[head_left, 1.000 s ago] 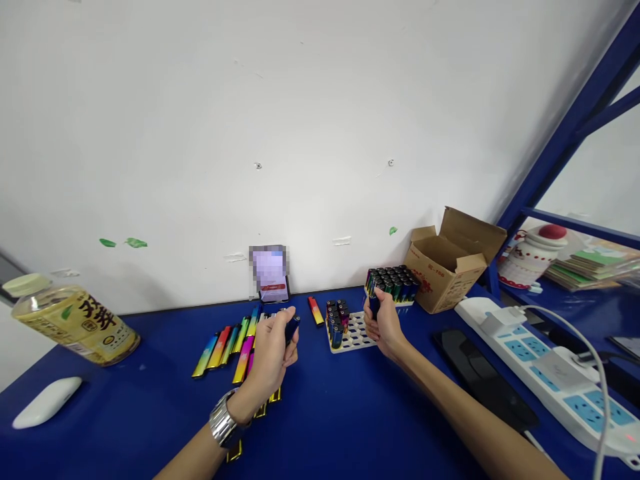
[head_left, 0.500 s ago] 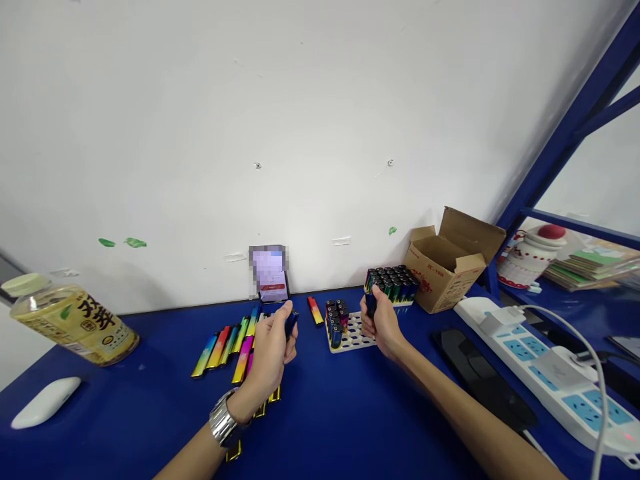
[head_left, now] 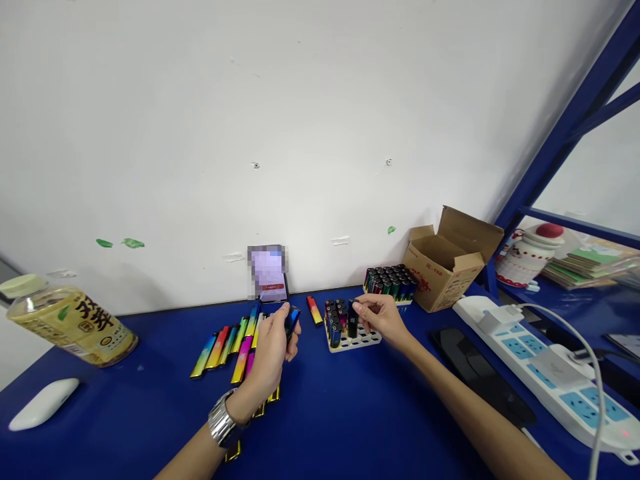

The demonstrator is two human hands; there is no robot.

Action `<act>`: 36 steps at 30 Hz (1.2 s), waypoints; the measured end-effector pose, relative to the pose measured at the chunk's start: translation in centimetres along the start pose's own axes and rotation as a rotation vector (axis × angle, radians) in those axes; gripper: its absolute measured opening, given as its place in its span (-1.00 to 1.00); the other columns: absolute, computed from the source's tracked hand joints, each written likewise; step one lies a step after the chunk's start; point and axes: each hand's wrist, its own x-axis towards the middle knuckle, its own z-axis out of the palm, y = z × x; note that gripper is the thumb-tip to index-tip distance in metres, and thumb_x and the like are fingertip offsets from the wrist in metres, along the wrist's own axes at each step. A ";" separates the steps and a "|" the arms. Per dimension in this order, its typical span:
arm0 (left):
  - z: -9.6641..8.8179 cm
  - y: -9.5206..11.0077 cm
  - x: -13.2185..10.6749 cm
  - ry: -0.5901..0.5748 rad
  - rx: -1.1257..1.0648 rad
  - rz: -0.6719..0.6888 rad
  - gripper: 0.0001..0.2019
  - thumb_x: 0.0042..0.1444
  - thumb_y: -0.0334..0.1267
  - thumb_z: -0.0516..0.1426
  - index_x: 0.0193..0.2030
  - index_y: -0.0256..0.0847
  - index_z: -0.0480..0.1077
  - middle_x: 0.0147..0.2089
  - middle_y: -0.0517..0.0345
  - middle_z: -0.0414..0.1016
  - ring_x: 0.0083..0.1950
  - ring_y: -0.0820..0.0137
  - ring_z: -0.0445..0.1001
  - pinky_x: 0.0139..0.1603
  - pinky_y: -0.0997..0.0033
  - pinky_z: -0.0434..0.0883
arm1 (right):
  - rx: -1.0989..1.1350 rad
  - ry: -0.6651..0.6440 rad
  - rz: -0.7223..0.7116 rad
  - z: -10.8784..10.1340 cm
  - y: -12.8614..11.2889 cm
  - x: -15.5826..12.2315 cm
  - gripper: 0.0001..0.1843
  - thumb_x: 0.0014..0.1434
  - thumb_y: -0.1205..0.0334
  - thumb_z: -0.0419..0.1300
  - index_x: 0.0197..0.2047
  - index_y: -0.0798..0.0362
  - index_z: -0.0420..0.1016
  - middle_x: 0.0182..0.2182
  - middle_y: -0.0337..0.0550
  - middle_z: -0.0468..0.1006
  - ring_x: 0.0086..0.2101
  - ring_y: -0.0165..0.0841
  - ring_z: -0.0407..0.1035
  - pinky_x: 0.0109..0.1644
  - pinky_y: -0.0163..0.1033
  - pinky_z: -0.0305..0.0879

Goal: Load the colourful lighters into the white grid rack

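Observation:
My left hand [head_left: 273, 350] is closed around a dark blue lighter [head_left: 291, 321], held above a row of rainbow-coloured sleeves [head_left: 227, 347] lying on the blue table. My right hand [head_left: 383, 319] pinches a dark lighter [head_left: 353, 321] standing in the white grid tray [head_left: 361, 339]. Several lighters [head_left: 335, 318] fill the tray's left side. Behind it stands a second tray packed with lighters [head_left: 391, 281].
A phone [head_left: 269, 273] leans on the wall. One red-yellow sleeve [head_left: 315, 310] lies by the tray. An open cardboard box [head_left: 450, 258] sits at back right, a power strip [head_left: 545, 365] and black phone [head_left: 480, 383] at right. A tea bottle [head_left: 70, 325] and white mouse [head_left: 40, 403] lie left.
My right hand moved left from the packed tray to the white grid tray and set a lighter upright in it. My left hand stayed put with its lighter.

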 end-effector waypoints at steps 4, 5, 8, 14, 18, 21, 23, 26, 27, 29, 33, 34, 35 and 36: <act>0.3 0.2 -0.2 -0.024 0.031 -0.004 -0.58 0.11 0.06 0.05 -0.59 -0.22 0.29 -0.79 0.33 0.14 -0.74 0.56 0.06 -0.69 0.54 0.06 | 0.025 0.008 0.014 -0.1 0.8 -0.1 -0.52 -0.08 -0.17 0.30 -0.34 0.11 0.48 -0.70 -0.23 0.47 -0.74 -0.37 0.33 -0.69 -0.31 0.19; 0.3 0.2 -0.2 -0.036 0.040 0.000 -0.58 0.11 0.06 0.05 -0.58 -0.23 0.29 -0.78 0.33 0.15 -0.73 0.56 0.08 -0.68 0.54 0.07 | 0.014 0.012 0.011 -0.1 0.9 -0.1 -0.53 -0.08 -0.16 0.31 -0.33 0.11 0.48 -0.71 -0.23 0.47 -0.74 -0.35 0.35 -0.69 -0.31 0.21; 0.4 0.2 -0.4 -0.073 0.069 0.005 -0.60 0.10 0.06 0.05 -0.56 -0.24 0.32 -0.76 0.31 0.19 -0.70 0.54 0.13 -0.65 0.53 0.11 | -0.017 -0.015 0.018 -0.2 1.3 -0.2 -0.52 -0.04 -0.17 0.27 -0.29 0.12 0.46 -0.69 -0.20 0.50 -0.70 -0.29 0.42 -0.70 -0.31 0.23; 0.3 -0.1 -0.5 -0.113 0.108 0.030 -0.62 0.07 0.06 0.05 -0.50 -0.24 0.33 -0.71 0.29 0.26 -0.63 0.50 0.21 -0.58 0.50 0.16 | -0.276 -0.103 -0.150 -0.1 0.9 -0.6 -0.66 0.14 -0.02 0.13 -0.27 0.11 0.49 -0.65 -0.15 0.53 -0.62 -0.28 0.46 -0.58 -0.28 0.31; 0.5 0.0 -0.4 -0.157 0.137 0.079 -0.62 0.09 0.09 0.04 -0.45 -0.22 0.32 -0.64 0.28 0.31 -0.57 0.47 0.25 -0.52 0.49 0.19 | -0.595 -0.128 -0.327 -0.3 -0.3 -0.8 -0.68 0.21 0.11 0.06 -0.47 0.08 0.48 -0.67 -0.15 0.50 -0.61 -0.35 0.40 -0.49 -0.31 0.23; 0.7 0.2 -0.6 -0.215 0.171 0.127 -0.63 0.10 0.09 0.04 -0.45 -0.20 0.27 -0.60 0.29 0.30 -0.55 0.47 0.25 -0.49 0.48 0.20 | -0.672 -0.044 -0.362 -0.3 -1.3 -1.1 -0.74 0.17 0.08 0.13 -0.33 0.07 0.53 -0.66 -0.20 0.48 -0.65 -0.40 0.30 -0.50 -0.32 0.16; 0.7 0.3 -0.9 -0.263 0.221 0.200 -0.64 0.12 0.08 0.03 -0.46 -0.18 0.24 -0.56 0.29 0.29 -0.51 0.47 0.25 -0.44 0.47 0.22 | -0.615 -0.005 -0.377 0.2 -2.0 -1.5 -0.75 0.17 0.07 0.14 -0.34 0.07 0.52 -0.69 -0.25 0.41 -0.68 -0.43 0.23 -0.53 -0.33 0.12; 0.6 0.2 -1.5 -0.343 0.324 0.335 -0.71 0.17 0.02 0.03 -0.34 -0.17 0.28 -0.44 0.26 0.31 -0.40 0.45 0.29 -0.33 0.45 0.27 | -0.478 -0.101 -0.378 1.5 -3.0 -2.1 -0.67 0.20 0.06 0.10 -0.51 0.05 0.40 -0.72 -0.30 0.33 -0.69 -0.49 0.14 -0.57 -0.36 0.05; 0.6 0.2 -1.7 -0.362 0.354 0.370 -0.73 0.19 0.00 0.02 -0.29 -0.16 0.29 -0.41 0.25 0.31 -0.37 0.44 0.30 -0.30 0.44 0.27 | -0.430 -0.131 -0.360 2.0 -3.4 -2.3 -0.66 0.21 0.05 0.10 -0.53 0.05 0.37 -0.71 -0.30 0.33 -0.68 -0.50 0.12 -0.58 -0.37 0.04; 0.5 0.1 -2.0 -0.390 0.397 0.420 -0.76 0.23 -0.03 -0.01 -0.20 -0.15 0.29 -0.36 0.22 0.32 -0.32 0.41 0.32 -0.27 0.43 0.28 | -0.341 -0.133 -0.308 2.9 -4.0 -2.6 -0.68 0.21 0.04 0.10 -0.47 0.06 0.36 -0.68 -0.31 0.36 -0.67 -0.52 0.13 -0.59 -0.39 0.05; 0.5 0.2 -2.6 -0.426 0.483 0.473 -0.78 0.25 -0.07 -0.02 -0.17 -0.14 0.29 -0.32 0.18 0.36 -0.31 0.40 0.33 -0.31 0.44 0.27 | -0.177 -0.143 -0.176 3.2 -4.6 -2.5 -0.71 0.22 0.02 0.10 -0.35 0.08 0.39 -0.63 -0.31 0.39 -0.68 -0.53 0.18 -0.61 -0.41 0.09; 0.6 0.3 -2.6 -0.426 0.514 0.487 -0.79 0.25 -0.08 -0.02 -0.17 -0.14 0.29 -0.30 0.17 0.37 -0.30 0.40 0.34 -0.29 0.43 0.28 | -0.129 -0.167 -0.147 2.9 -4.6 -2.3 -0.70 0.21 0.01 0.11 -0.37 0.08 0.39 -0.64 -0.31 0.39 -0.70 -0.53 0.18 -0.63 -0.41 0.10; 0.6 0.4 -2.6 -0.417 0.546 0.503 -0.80 0.25 -0.09 -0.02 -0.16 -0.14 0.30 -0.27 0.16 0.39 -0.28 0.39 0.35 -0.26 0.42 0.29 | -0.079 -0.185 -0.122 2.4 -4.5 -2.1 -0.68 0.19 0.00 0.13 -0.40 0.09 0.40 -0.66 -0.31 0.38 -0.72 -0.53 0.18 -0.65 -0.41 0.09; 0.6 0.5 -2.6 -0.396 0.575 0.519 -0.80 0.24 -0.10 -0.02 -0.15 -0.14 0.31 -0.24 0.14 0.41 -0.25 0.38 0.36 -0.22 0.41 0.29 | -0.030 -0.193 -0.103 1.8 -4.4 -1.9 -0.67 0.16 -0.01 0.16 -0.43 0.09 0.40 -0.69 -0.32 0.36 -0.74 -0.53 0.18 -0.66 -0.40 0.08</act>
